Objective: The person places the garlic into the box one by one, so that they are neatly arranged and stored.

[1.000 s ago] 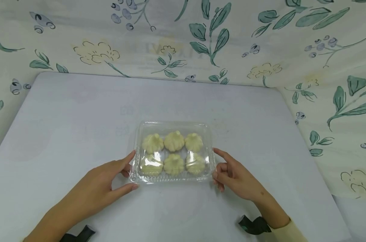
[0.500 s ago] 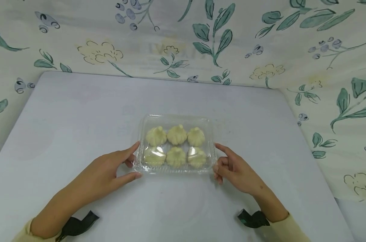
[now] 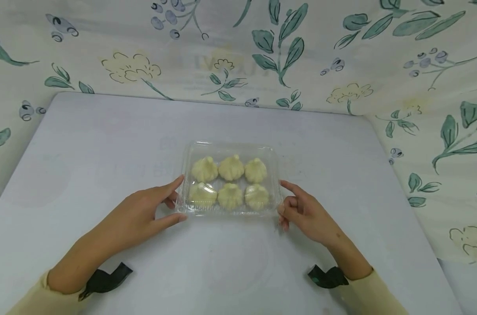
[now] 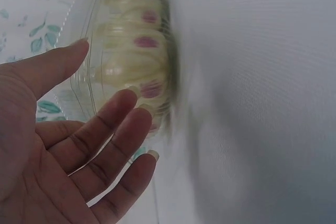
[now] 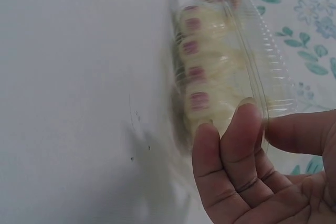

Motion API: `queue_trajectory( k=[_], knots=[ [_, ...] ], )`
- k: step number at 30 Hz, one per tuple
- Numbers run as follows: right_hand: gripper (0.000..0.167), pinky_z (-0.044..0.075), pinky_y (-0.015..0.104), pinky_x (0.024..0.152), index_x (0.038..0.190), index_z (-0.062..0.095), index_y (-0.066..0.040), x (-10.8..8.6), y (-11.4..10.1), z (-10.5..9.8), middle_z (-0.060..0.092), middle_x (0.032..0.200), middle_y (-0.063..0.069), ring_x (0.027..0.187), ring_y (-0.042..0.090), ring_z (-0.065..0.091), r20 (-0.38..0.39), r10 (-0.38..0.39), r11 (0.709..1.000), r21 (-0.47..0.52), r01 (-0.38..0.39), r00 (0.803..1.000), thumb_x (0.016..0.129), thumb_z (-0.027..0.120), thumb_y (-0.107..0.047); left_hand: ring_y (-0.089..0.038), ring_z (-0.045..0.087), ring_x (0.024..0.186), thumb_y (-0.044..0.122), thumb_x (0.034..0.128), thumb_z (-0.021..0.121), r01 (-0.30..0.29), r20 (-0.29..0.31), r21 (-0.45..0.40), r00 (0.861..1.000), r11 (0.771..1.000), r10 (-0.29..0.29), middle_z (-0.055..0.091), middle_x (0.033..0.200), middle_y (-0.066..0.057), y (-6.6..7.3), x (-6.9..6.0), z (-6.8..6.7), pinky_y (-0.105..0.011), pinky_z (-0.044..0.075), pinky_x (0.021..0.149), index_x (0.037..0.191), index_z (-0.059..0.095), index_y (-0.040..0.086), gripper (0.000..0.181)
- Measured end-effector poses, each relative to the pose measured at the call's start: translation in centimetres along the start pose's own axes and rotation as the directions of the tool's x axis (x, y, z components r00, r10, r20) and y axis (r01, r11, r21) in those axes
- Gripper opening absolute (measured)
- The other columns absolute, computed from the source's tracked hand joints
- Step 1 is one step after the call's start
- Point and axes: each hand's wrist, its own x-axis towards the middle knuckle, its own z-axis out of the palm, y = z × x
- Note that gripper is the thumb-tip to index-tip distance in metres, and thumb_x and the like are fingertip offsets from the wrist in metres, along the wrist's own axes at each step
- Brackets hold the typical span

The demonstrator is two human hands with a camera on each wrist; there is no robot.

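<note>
A clear plastic clamshell box [image 3: 230, 212] with its lid closed sits on the white table in the head view. Inside are two rows of pale yellow, ridged pieces [image 3: 231, 168] shaped like garlic bulbs. Pinkish-purple patches show low on these pieces in both wrist views. My left hand [image 3: 138, 214] lies along the box's left side, index fingertip at its edge and thumb by the near corner; its fingers are spread and only slightly bent. On the opposite side, my right hand [image 3: 307, 214] pinches the rim between thumb and fingers, with the index finger extended along the side.
The white tabletop [image 3: 230, 262] extends around the box. Cloth printed with leaves and flowers [image 3: 278, 52] hangs behind the table and along its sides. A black strap [image 3: 106, 278] shows at the left wrist and another black strap [image 3: 328, 277] at the right.
The box has moved away from the person, up in the head view, with both hands moving along with it. More of the left sleeve shows now.
</note>
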Motion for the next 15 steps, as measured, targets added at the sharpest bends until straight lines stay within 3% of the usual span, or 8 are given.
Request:
queue_trajectory(
  k=[15],
  knots=[
    [0.062,0.058,0.035,0.071,0.162,0.026,0.002,1.2,-0.1,-0.7,0.064,0.086,0.016,0.072,0.027,0.065,-0.048,-0.01,0.999,-0.035,0.009,0.999,0.108,0.055,-0.004,-0.009,0.061,0.082,0.031,0.0934,0.082,0.008,0.005,-0.039,1.0,0.999,-0.008,0.07,0.109,0.007,-0.7,1.5,0.0,-0.029,0.049,0.067,0.16,0.039,0.006,0.084]
  ],
)
